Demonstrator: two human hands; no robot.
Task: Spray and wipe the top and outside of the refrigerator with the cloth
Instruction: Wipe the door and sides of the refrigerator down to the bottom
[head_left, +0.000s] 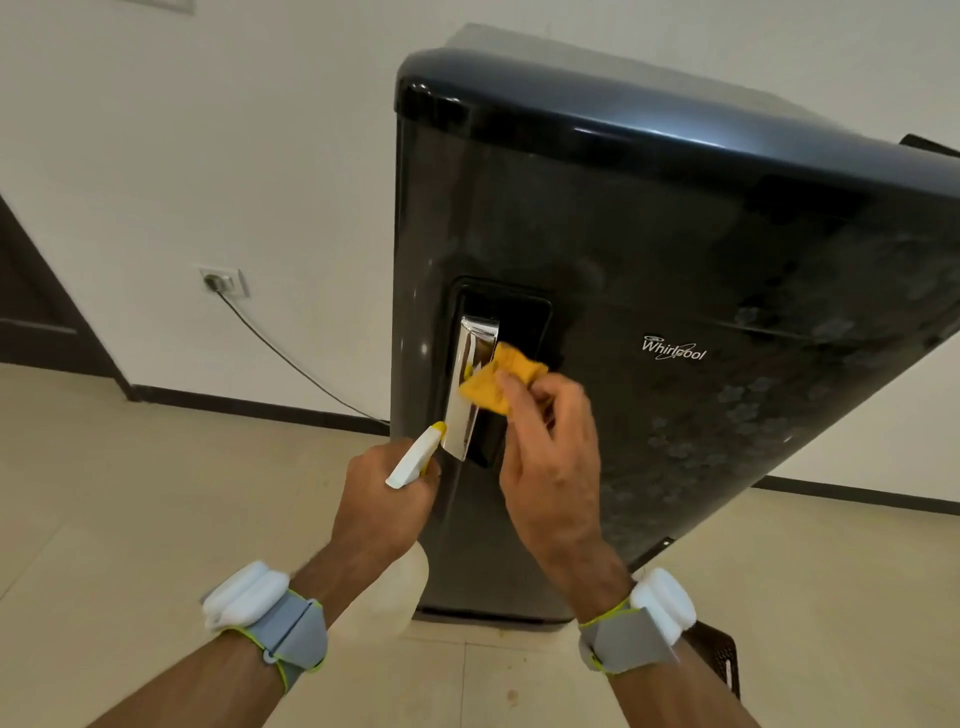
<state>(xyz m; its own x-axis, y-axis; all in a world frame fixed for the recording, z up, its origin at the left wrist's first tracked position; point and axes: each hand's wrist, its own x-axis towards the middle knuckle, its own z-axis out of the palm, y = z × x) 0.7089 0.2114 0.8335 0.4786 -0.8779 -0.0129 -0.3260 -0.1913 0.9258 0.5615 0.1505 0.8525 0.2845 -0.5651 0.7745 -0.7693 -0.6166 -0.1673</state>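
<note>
The dark refrigerator (675, 249) stands on a pale tiled floor (130, 519) against a white wall (208, 130), its door facing the person. The right hand (550, 457) reaches to the recessed pocket near the door's left edge, fingertips pinching a yellow cloth (498, 376) that sits above the knuckles and presses against the chrome handle (470, 384). The left hand (384, 504), just below the handle's lower end, is clenched around a white spray bottle (413, 460), its yellow nozzle pointing up at the handle's lower end. A cable (291, 358) runs down from a wall socket (222, 280) toward the refrigerator's base.
</note>
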